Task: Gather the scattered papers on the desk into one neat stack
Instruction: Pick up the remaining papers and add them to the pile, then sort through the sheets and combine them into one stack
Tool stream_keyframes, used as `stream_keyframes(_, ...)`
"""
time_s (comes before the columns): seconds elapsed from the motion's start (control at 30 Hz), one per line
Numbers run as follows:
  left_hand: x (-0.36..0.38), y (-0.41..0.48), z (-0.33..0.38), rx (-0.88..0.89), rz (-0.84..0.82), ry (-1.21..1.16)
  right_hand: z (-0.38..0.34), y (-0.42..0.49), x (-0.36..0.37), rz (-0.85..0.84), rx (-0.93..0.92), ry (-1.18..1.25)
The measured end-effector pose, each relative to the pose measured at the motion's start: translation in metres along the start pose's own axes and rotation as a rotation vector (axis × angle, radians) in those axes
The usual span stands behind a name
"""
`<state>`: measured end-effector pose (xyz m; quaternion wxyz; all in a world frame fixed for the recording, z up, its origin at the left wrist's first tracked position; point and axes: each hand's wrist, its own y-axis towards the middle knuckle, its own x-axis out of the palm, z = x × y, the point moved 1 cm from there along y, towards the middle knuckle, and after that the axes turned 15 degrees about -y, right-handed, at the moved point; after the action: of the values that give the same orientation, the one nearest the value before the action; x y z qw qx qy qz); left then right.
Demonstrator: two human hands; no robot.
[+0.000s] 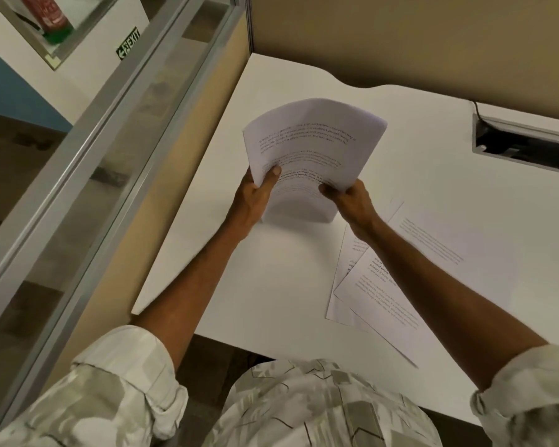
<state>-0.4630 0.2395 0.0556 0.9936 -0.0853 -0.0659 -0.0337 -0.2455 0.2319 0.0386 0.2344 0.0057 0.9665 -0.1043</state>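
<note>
Squaring the sheaf (310, 150) upright on the desk (271, 285), left grip (255, 196) and right grip (349, 201) clamping its sides; loose sheets (400, 285) waiting.

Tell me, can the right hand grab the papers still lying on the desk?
Probably not yet: the right hand is busy gripping the held stack with the left hand. The loose papers lie uncovered just below it.

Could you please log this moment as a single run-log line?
both hands: left hand, right hand grip paper stack upright on desk | loose sheets remain flat
</note>
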Motion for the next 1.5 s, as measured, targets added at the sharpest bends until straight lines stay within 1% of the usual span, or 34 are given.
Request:
stream_keyframes(0.2, 0.004, -0.005, 0.007, 0.118, 0.012, 0.073, -0.007, -0.007, -0.020, 0.007, 0.044, 0.051)
stream_keyframes(0.27, -0.001, -0.006, 0.008, 0.151, 0.014, 0.024, -0.002, -0.012, -0.038, 0.013, 0.058, 0.071)
stream_keyframes(0.33, -0.007, -0.006, 0.002, 0.091, 0.065, -0.067, 0.014, -0.022, -0.060, 0.056, 0.111, 0.089)
stream_keyframes(0.4, -0.015, -0.009, -0.006, 0.001, 0.125, -0.158, 0.043, -0.040, -0.086, 0.190, 0.218, 0.032)
stream_keyframes(0.5, -0.029, -0.014, -0.018, -0.082, 0.150, -0.192, 0.097, -0.087, -0.117, 0.480, 0.460, -0.170)
stream_keyframes(0.57, -0.037, -0.018, -0.027, -0.152, 0.155, -0.202, 0.127, -0.128, -0.122, 0.577, 0.584, -0.271)
stream_keyframes(0.6, -0.041, -0.019, -0.034, -0.188, 0.155, -0.205, 0.139, -0.146, -0.120, 0.585, 0.628, -0.307)
stream_keyframes(0.67, -0.049, -0.025, -0.046, -0.251, 0.146, -0.194, 0.155, -0.175, -0.110, 0.541, 0.682, -0.388)
stream_keyframes(0.73, -0.054, -0.030, -0.058, -0.308, 0.141, -0.182, 0.164, -0.189, -0.099, 0.486, 0.705, -0.438)
stream_keyframes(0.77, -0.056, -0.032, -0.063, -0.332, 0.141, -0.178, 0.168, -0.192, -0.095, 0.486, 0.704, -0.443)
stream_keyframes(0.87, -0.058, -0.037, -0.075, -0.380, 0.162, -0.187, 0.173, -0.193, -0.094, 0.521, 0.714, -0.375)
stream_keyframes(0.97, -0.057, -0.041, -0.082, -0.397, 0.175, -0.230, 0.174, -0.188, -0.101, 0.518, 0.794, -0.240)
stream_keyframes(1.07, -0.055, -0.045, -0.084, -0.402, 0.183, -0.246, 0.176, -0.187, -0.106, 0.499, 0.819, -0.246)
stream_keyframes(1.13, -0.056, -0.048, -0.086, -0.410, 0.187, -0.252, 0.176, -0.187, -0.107, 0.483, 0.797, -0.248)
stream_keyframes(1.23, -0.060, -0.051, -0.087, -0.414, 0.183, -0.244, 0.167, -0.188, -0.109, 0.463, 0.736, -0.152)
stream_keyframes(1.3, -0.063, -0.052, -0.088, -0.412, 0.177, -0.244, 0.160, -0.187, -0.109, 0.455, 0.691, -0.149)
stream_keyframes(1.5, -0.064, -0.055, -0.092, -0.408, 0.164, -0.244, 0.153, -0.177, -0.092, 0.453, 0.653, -0.396)
